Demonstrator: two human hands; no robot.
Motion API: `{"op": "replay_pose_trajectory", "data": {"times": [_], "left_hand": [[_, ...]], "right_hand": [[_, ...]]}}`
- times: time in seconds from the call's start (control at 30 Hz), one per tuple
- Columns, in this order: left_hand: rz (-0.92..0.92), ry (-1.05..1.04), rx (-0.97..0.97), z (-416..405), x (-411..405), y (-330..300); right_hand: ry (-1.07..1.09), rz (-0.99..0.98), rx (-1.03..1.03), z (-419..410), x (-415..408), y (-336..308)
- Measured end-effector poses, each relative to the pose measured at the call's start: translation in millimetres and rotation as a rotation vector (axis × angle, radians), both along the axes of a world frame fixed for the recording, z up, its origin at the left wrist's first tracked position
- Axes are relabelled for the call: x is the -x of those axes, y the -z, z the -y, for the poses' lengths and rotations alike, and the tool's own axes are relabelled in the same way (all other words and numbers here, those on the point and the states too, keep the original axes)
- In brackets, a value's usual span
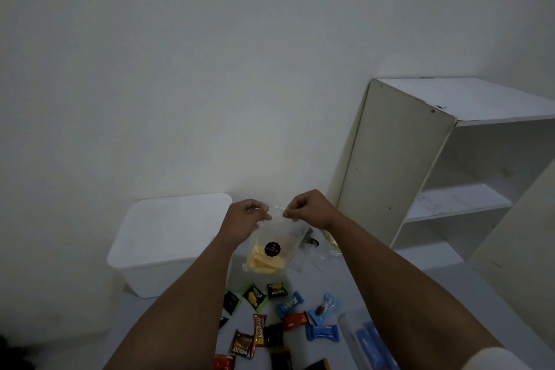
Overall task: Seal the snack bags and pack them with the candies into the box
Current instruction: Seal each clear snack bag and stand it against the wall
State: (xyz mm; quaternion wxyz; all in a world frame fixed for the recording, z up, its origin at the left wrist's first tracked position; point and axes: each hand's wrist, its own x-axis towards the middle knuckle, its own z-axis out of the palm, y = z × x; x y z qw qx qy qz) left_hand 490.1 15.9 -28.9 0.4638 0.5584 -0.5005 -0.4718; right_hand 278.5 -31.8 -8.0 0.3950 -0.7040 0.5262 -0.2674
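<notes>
Head camera footage is aimed forward and down, and both bare forearms are seen reaching out over a pale bench. A clear snack bag is held up above the bench surface by its top edge. The left hand is curled at the bag's left top corner, and its fingers are pinched together on the strip there. The right hand is curled at the right top corner, where the strip is likewise pinched between thumb and fingers. The stretch of strip between the two hands is pulled fairly straight. Pale yellow snack pieces are gathered in the lower part of the bag, and a round black sticker is fixed on its front.

A white box is set on the bench to the left of the bag, behind the left forearm. Wrapped candies in green, black, blue, red and orange wrappers are scattered on the bench below the bag, between the two forearms. More clear bags, lying flat, are partly hidden behind the right wrist. A clear packet with blue contents is seen at the lower right, beside the right forearm. A white shelf unit is placed against the wall at the right.
</notes>
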Motion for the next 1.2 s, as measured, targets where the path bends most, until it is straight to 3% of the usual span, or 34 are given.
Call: {"op": "replay_pose_trajectory", "data": {"times": [0.3,0.6,1.2], "left_hand": [[0.039,0.002,0.003,3,41,-12],[0.243,-0.016,0.061,10,89,-26],[0.225,-0.147,0.028,31,156,-16]], "right_hand": [[-0.107,-0.026,-0.011,9,25,-9],[-0.168,-0.089,0.017,29,73,-21],[-0.308,-0.124,0.174,62,118,-8]]}}
